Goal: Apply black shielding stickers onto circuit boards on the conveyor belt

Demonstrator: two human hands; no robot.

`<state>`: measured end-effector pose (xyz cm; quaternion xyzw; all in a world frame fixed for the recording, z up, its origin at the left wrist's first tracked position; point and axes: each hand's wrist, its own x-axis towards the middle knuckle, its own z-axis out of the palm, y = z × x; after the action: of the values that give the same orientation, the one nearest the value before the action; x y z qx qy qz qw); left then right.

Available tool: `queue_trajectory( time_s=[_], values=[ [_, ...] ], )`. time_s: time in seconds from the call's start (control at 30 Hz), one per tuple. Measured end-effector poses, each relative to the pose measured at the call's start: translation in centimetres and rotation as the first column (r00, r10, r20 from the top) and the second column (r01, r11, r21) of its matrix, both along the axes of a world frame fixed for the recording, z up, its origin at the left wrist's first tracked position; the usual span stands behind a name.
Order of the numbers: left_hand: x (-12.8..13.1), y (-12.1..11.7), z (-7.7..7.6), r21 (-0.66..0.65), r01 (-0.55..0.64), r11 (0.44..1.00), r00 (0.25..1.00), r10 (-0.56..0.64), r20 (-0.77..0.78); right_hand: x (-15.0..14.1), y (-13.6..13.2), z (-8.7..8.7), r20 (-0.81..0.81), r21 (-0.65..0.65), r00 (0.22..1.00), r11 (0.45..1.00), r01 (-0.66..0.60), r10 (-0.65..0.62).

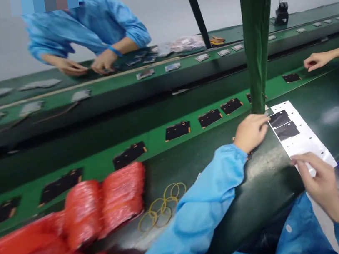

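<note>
A white backing sheet (297, 138) lies on the dark green bench edge, carrying black film pieces (286, 130). My right hand (317, 182) grips the sheet's lower corner between thumb and fingers. My left hand (250, 133) sits at the sheet's upper left edge, its fingertips at the top black piece. Whether those fingers pinch anything is hidden. Small orange-edged bits show under that hand. Black pieces with orange edges (176, 130) stand in a row along the green conveyor belt (156, 145) beyond my hands.
Red plastic-wrapped bundles (121, 197) pile at lower left, with yellow rubber bands (162, 208) beside them. A green cloth-wrapped pole (257, 34) rises behind the sheet. A co-worker's hand (318, 60) reaches in at right; another person in blue (89, 29) handles parts across the far belt.
</note>
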<state>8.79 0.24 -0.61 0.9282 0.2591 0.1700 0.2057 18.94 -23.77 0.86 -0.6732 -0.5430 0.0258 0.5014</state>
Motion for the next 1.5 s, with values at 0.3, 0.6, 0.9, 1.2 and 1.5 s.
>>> queue_trajectory(
  time_s=[0.3,0.6,0.9,1.2,1.5],
  values=[
    [8.5,-3.5,-1.7,-0.097,0.039,0.995,0.994,-0.048,-0.101,13.4,8.1,-1.0,0.295,-0.347,0.954,0.923,0.168,-0.062],
    [8.0,-4.6,-3.0,-0.132,-0.067,0.989,0.998,0.069,0.008,14.4,9.5,-2.3,0.429,-0.333,0.903,0.933,0.137,0.02],
    [8.0,-4.7,-2.7,-0.21,-0.039,0.977,0.997,0.051,0.051,14.2,8.7,-1.7,0.584,-0.227,0.808,0.971,0.075,0.074],
    [8.7,-3.1,-1.2,-0.349,0.116,0.93,0.992,-0.125,-0.004,11.7,2.5,2.9,0.721,-0.169,0.626,0.952,-0.257,0.297],
    [3.1,-7.7,3.4,-0.404,0.245,0.881,0.951,-0.138,0.277,7.7,-1.2,4.1,0.41,-0.014,0.911,0.998,0.055,-0.045]
  ],
)
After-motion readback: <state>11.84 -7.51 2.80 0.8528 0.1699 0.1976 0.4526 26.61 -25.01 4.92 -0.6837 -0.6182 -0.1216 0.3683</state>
